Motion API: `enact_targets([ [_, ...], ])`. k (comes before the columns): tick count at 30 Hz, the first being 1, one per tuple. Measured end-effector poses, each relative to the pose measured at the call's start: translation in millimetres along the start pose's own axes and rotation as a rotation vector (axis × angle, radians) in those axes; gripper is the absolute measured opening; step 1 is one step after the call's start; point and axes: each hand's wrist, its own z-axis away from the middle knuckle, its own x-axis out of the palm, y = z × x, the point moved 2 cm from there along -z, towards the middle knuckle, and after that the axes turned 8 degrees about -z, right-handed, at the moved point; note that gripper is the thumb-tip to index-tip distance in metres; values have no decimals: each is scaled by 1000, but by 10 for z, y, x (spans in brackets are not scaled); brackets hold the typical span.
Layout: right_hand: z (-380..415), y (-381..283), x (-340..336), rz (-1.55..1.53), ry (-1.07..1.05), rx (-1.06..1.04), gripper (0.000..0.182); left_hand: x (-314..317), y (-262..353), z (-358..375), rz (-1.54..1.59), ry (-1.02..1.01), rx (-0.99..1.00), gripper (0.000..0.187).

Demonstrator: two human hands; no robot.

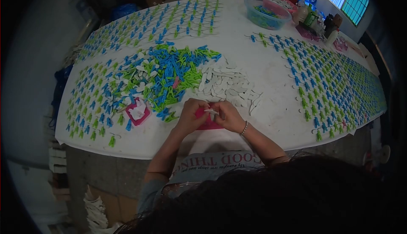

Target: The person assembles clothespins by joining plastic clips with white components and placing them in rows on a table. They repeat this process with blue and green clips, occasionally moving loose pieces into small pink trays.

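Observation:
My left hand (191, 115) and my right hand (229, 116) meet at the table's near edge, fingers closed on a small white piece (211, 112) between them. Its exact shape is partly hidden by the fingertips. Below the hands lies a pink tray or mat (207, 124), largely covered by them. Just beyond is a heap of blue and green plastic clips (169, 70) that look like clothespins. To its right spreads a pile of flat white pieces (224, 84).
A small pink dish (137, 112) with white parts stands on the left. Rows of blue and green clips (326, 81) cover the right side, with more rows (169, 19) at the far left. A clear tub (267, 13) of clips and several bottles (311, 18) stand at the back right.

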Motion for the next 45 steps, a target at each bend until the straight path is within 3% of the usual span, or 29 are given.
enact_targets([
  [4,113,79,-87,80,30,-37,28,84,-138,71,-83,-119,-14,27],
  [12,195,47,-255,175,10,0,29,312,-186,21,-68,-86,39,23],
  [14,173,-34,-342,232,82,-67,28,360,-190,-2,-85,-110,48,23],
  [21,-51,-421,-510,296,8,-114,31,558,-56,-93,38,-55,54,28],
  [26,-374,-310,-506,-111,-40,-7,29,363,-167,-12,41,-15,-51,31],
  [27,-477,-193,-472,-110,-44,-12,29,289,-214,26,94,22,-145,30],
  [29,-712,150,-331,177,-6,-47,19,181,-279,113,145,65,-236,29],
  [30,-832,262,-245,178,-8,-53,19,141,-312,162,195,83,-291,30],
  [32,-1057,458,-21,486,-47,58,16,91,-401,270,243,107,-345,31],
  [38,-1398,853,382,749,49,-121,17,-88,-483,409,469,157,-386,33],
  [41,-1386,802,286,525,59,-68,16,-191,-500,413,597,131,-518,35],
  [45,-1098,183,-103,181,-26,26,15,-225,-482,336,755,80,-579,37],
])
